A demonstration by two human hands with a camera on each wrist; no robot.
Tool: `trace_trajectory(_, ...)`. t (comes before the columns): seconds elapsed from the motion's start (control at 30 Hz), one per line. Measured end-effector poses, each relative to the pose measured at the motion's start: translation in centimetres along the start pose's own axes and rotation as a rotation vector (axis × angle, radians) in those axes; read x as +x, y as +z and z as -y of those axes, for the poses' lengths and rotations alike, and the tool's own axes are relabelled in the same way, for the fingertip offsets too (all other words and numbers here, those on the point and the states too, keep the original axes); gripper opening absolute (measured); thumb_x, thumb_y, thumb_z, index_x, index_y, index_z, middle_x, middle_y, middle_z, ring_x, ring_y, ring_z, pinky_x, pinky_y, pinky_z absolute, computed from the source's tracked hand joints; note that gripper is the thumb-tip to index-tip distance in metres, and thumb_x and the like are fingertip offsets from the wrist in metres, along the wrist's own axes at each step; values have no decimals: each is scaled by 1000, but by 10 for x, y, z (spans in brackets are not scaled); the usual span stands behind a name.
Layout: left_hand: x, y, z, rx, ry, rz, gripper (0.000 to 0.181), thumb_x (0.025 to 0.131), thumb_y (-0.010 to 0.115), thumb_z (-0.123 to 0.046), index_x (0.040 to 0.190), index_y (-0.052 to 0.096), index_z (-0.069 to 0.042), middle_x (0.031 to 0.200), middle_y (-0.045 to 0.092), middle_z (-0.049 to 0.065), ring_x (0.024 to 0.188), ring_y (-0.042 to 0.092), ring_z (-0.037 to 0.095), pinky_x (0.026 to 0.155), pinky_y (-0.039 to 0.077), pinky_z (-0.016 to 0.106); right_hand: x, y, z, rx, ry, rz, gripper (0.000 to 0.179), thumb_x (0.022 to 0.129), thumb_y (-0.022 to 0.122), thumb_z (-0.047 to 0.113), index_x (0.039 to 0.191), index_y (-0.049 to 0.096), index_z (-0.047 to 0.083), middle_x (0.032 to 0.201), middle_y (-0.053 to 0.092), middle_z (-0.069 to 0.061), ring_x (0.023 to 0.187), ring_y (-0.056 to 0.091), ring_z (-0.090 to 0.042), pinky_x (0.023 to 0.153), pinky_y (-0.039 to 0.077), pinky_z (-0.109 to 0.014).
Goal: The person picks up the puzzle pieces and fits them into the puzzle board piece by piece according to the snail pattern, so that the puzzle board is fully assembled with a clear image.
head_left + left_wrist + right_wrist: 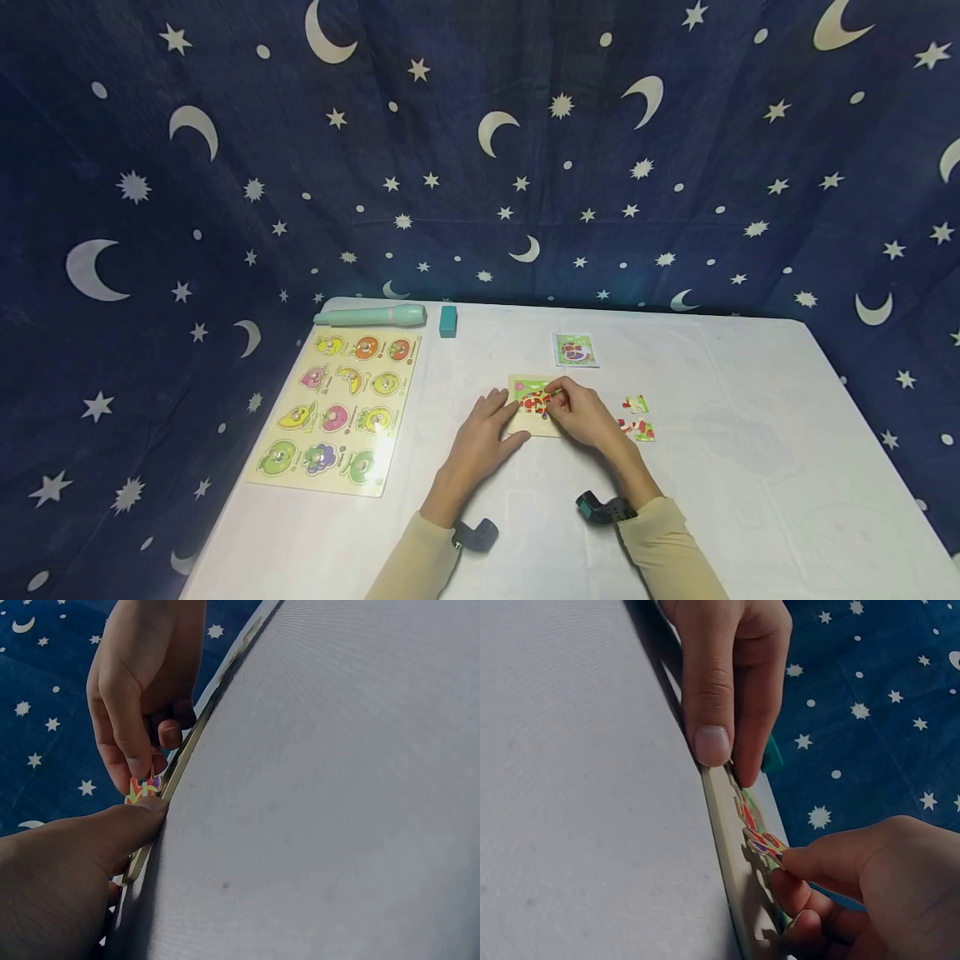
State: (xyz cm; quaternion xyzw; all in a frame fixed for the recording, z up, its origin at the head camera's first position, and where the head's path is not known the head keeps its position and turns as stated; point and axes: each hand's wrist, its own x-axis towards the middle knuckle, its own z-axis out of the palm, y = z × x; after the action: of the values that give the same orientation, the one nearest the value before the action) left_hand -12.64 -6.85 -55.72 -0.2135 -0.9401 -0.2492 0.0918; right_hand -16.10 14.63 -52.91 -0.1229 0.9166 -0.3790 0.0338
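Note:
A small wooden jigsaw board (pixel 531 427) lies on the table, partly filled with red and green pieces. My left hand (pixel 483 433) rests on its left side with straight fingers, the thumb (pixel 712 735) pressing near the front edge. Between right thumb and fingers, my right hand (pixel 585 417) pinches a colourful jigsaw piece (pixel 765 846), tilted just above the board's assembled part. That piece is mostly hidden by the fingers in the head view. Right of the hand lie a few loose jigsaw pieces (pixel 636 405) with red and green print.
Behind the board is a small picture card (pixel 576 350). On the left lies a fruit peg puzzle board (pixel 337 408), with a mint-green stick-shaped object (pixel 371 316) and a teal block (pixel 447 322) beyond it. A starry dark-blue cloth (pixel 480 167) hangs along the table's back edge.

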Motion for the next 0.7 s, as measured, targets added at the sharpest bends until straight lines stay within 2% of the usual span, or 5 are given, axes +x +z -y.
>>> trace_trajectory(0.2, 0, 1, 0, -1, 5, -7, 54, 91, 70, -45, 132, 66, -9, 144, 58, 14, 141, 50, 30, 123, 37, 42, 2, 4, 0, -52, 10, -16, 21, 89, 65, 11, 110, 64, 7, 75, 57, 4, 63, 46, -8, 59, 37, -21)
trace_trajectory(0.43, 1, 2, 1, 3, 10, -10, 54, 91, 70, -45, 132, 66, -9, 144, 59, 14, 140, 51, 29, 122, 37, 42, 4, 7, 1, -61, 20, -20, 23, 89, 69, 14, 111, 65, 6, 76, 59, 4, 63, 47, -9, 60, 38, -22)
trace_trajectory(0.7, 1, 1, 2, 12, 11, -4, 55, 92, 69, -45, 133, 65, -9, 144, 58, 14, 140, 50, 29, 123, 37, 42, 2, 8, 3, -105, -4, -6, 32, 88, 76, 21, 117, 69, 7, 83, 57, 0, 75, 48, -13, 67, 39, -27)
